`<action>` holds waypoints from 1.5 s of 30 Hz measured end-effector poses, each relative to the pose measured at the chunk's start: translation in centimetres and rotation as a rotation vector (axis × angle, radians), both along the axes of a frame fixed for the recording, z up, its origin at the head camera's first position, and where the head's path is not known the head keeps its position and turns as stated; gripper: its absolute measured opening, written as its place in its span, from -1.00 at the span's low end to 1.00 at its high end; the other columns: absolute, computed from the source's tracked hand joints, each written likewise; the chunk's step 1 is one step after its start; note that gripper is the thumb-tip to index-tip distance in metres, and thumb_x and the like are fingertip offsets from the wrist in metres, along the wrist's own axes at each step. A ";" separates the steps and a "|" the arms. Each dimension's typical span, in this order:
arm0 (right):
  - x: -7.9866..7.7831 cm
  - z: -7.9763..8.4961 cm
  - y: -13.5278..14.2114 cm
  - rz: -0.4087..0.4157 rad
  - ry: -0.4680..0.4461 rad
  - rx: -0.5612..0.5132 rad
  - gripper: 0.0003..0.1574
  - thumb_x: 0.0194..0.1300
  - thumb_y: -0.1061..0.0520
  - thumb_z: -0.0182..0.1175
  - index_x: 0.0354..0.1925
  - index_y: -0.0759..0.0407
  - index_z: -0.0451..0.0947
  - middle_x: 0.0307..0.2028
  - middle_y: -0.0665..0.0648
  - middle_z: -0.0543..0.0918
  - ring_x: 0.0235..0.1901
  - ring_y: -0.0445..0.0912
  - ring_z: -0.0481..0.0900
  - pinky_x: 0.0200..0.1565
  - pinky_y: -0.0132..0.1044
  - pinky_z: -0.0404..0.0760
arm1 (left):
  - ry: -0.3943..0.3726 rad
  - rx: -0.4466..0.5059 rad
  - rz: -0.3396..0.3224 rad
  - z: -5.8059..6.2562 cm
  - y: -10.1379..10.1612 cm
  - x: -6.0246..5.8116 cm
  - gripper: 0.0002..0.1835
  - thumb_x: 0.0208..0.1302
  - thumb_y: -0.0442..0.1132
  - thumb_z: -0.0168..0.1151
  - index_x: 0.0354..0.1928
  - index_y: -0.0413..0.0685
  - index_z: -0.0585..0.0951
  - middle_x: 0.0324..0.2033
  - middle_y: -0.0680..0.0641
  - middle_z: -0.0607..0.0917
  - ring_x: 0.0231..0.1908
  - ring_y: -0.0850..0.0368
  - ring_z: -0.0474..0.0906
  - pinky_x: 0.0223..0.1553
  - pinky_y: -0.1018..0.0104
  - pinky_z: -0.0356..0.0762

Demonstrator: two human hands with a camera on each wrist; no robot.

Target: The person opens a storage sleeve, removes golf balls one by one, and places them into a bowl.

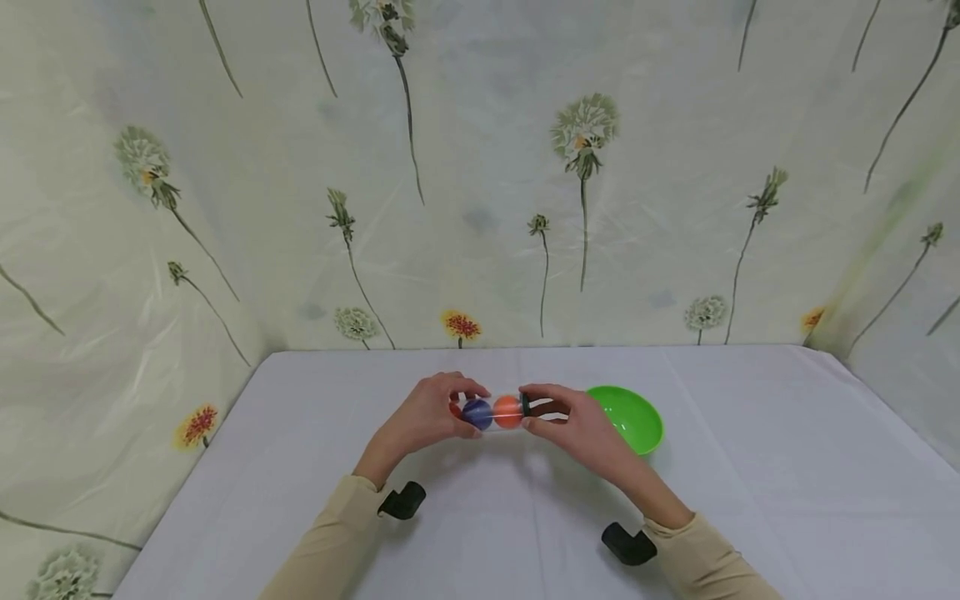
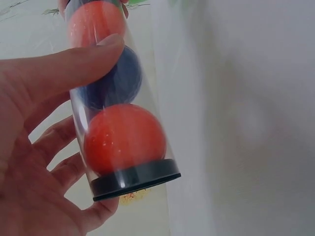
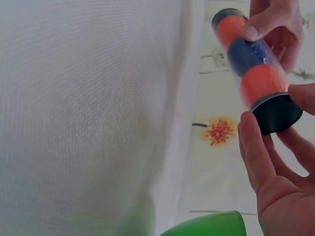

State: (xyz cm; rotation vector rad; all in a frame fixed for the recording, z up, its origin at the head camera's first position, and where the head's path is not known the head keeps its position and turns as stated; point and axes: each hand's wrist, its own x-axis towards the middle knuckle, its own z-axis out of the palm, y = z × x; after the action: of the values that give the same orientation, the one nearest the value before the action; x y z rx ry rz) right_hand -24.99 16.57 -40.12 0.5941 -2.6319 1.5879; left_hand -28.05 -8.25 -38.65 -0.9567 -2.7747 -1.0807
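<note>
A clear plastic tube (image 2: 81, 115) with a dark cap at each end holds a red-orange ball (image 2: 125, 140), a blue ball (image 1: 477, 414) and an orange ball (image 1: 507, 412) in a row. It lies roughly level above the table in the head view. My left hand (image 1: 429, 410) grips the tube round its left part, the thumb across its side in the left wrist view. At the other end my right hand (image 1: 581, 423) pinches the dark cap (image 3: 277, 113) between thumb and fingers. The cap sits on the tube's end.
Behind my right hand a green bowl (image 1: 637, 417) stands on the white-covered table (image 1: 480, 542). A dandelion-printed sheet (image 1: 480, 167) hangs along the back and sides. On each sleeve is a black wrist mount, the left one (image 1: 403, 500) and the right one (image 1: 628, 544).
</note>
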 end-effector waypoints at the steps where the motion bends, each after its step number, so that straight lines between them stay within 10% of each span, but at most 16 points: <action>1: 0.0 0.0 0.1 0.004 0.006 0.003 -0.42 0.25 0.08 0.37 0.21 0.15 0.53 0.12 0.15 0.60 -0.01 -0.01 0.64 0.00 -0.12 0.60 | 0.000 0.001 -0.001 0.0 0.0 0.0 -0.54 -0.03 -0.29 0.57 -0.02 -0.04 0.68 -0.27 0.07 0.59 -0.23 0.08 0.44 -0.20 0.20 0.44; 45: 0.0 0.8 0.4 -0.104 -0.005 -0.147 -0.50 0.22 0.09 0.40 0.13 0.04 0.58 0.04 0.09 0.64 0.04 0.01 0.58 -0.05 -0.28 0.60 | -0.087 0.100 0.066 -0.8 -1.4 0.1 -0.52 0.05 -0.29 0.53 0.07 0.05 0.65 -0.04 0.12 0.66 -0.08 0.08 0.48 -0.07 0.16 0.47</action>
State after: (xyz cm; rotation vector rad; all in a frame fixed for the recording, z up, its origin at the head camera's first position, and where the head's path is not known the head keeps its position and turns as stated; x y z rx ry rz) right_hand -25.00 16.94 -39.30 0.4393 -2.4763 1.7329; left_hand -27.92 -9.69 -39.43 -0.8215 -2.7661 -1.2670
